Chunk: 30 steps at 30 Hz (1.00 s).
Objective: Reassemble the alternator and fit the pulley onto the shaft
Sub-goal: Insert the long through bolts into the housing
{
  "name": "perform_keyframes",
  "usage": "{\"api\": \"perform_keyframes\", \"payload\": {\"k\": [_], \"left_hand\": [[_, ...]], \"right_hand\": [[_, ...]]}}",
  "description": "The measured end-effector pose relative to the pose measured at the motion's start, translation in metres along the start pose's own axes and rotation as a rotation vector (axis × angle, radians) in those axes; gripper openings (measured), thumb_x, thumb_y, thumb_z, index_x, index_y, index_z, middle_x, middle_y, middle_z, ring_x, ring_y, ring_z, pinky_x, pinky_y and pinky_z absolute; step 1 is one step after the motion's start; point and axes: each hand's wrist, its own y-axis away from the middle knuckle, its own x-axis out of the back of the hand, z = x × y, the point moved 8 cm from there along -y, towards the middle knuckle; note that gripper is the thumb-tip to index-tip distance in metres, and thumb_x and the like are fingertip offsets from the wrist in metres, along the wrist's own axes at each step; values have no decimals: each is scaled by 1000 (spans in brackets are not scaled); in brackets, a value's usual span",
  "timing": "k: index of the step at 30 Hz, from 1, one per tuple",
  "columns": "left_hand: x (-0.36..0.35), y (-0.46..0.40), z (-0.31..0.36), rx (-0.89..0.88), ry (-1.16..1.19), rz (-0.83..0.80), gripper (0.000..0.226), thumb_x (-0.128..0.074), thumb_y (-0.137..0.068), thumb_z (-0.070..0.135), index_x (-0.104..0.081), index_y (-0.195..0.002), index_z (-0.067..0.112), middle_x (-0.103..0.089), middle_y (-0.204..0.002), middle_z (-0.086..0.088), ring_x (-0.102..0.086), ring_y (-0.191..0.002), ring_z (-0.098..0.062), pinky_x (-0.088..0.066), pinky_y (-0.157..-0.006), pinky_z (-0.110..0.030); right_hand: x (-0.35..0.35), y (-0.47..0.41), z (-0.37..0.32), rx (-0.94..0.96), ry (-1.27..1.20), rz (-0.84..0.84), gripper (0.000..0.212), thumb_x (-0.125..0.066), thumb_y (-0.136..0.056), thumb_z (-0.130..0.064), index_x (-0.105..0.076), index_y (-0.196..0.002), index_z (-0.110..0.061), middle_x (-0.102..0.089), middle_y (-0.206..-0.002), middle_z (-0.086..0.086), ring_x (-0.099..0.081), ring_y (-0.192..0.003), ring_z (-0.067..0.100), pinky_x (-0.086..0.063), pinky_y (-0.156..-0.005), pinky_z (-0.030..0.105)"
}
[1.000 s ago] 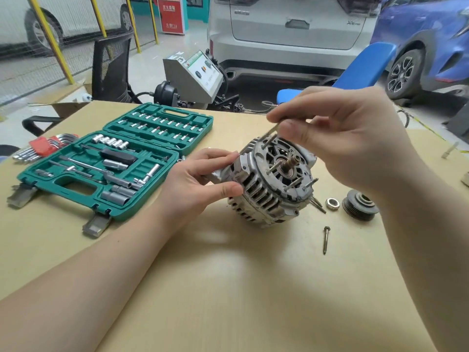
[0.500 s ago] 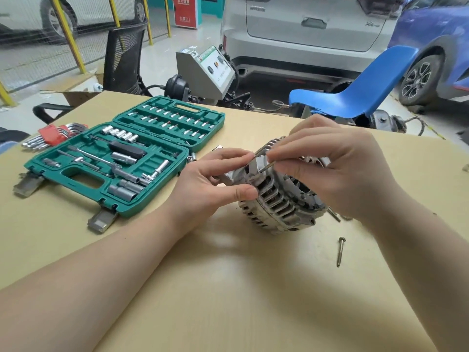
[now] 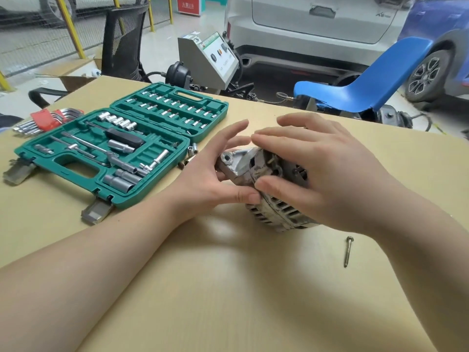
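The silver alternator lies on the tan table, tilted, with its mounting ear towards my left hand. My left hand is at that ear with fingers spread and mostly straight; its thumb presses the finned housing. My right hand is cupped over the alternator's front face, thumb on the housing, gripping it. A loose long bolt lies on the table to the right. The pulley and the shaft are hidden behind my right hand.
An open green socket set case lies at the left, with a few loose sockets beside it. Hex keys in a red holder sit at the far left. A blue chair and parked cars stand beyond the table.
My right hand has stopped pinching the thin bolt above the housing and now covers the alternator's front. The alternator has been turned, its ear now facing left. My left fingers have spread.
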Motion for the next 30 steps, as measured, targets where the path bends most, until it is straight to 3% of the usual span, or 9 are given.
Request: {"api": "perform_keyframes", "payload": {"k": [3,6,12,21,25,28,30], "left_hand": [[-2,0,0,12,-10,-12,115,-98,-65,13,-41,-162,37,-62,-141,24,-76,-108,-10,-60,-96,-29],[-1,0,1,20,-9,-7,120,-102,-60,18,-42,-161,39,-56,-152,6,-70,-128,-23,-59,-107,-47],[-3,-1,-1,32,45,-20,116,-99,-53,27,-47,-155,39,-52,-157,-5,-65,-135,-29,-54,-113,-56],[-1,-1,-3,47,36,-30,109,-101,-56,28,-53,-154,34,-55,-156,-1,-72,-125,-32,-56,-109,-59],[1,-1,-2,27,12,-12,100,-101,-57,31,-58,-148,28,-62,-148,0,-71,-126,-24,-58,-108,-47],[2,-1,0,20,28,7,86,-100,-56,30,-65,-135,28,-68,-132,0,-74,-113,-16,-59,-96,-28],[1,0,-1,25,50,5,80,-101,-57,27,-67,-129,28,-68,-126,1,-75,-107,-16,-59,-92,-27]], "right_hand": [[-5,0,-4,18,122,-70,68,-56,-86,-75,-46,-146,-44,-58,-137,-22,-46,-130,19,-48,-96,40],[-2,-1,-5,15,70,-44,60,-63,-87,-65,-53,-141,-42,-61,-131,-22,-49,-125,21,-48,-84,35],[4,-2,1,-25,-120,25,32,-64,-90,-39,-72,-120,-31,-68,-118,-18,-54,-116,21,-53,-84,50],[6,-4,8,-88,-271,71,26,-71,-86,-37,-77,-110,-30,-70,-111,-20,-58,-117,17,-52,-90,49],[8,-4,6,-92,-266,81,24,-72,-86,-34,-78,-108,-26,-72,-109,-17,-59,-115,19,-52,-91,47],[8,-4,6,-84,-250,61,25,-73,-86,-31,-78,-109,-25,-72,-110,-17,-59,-116,19,-51,-93,45],[9,-4,6,-77,-251,48,25,-74,-86,-29,-78,-109,-24,-72,-110,-17,-58,-116,19,-51,-93,44]]}}
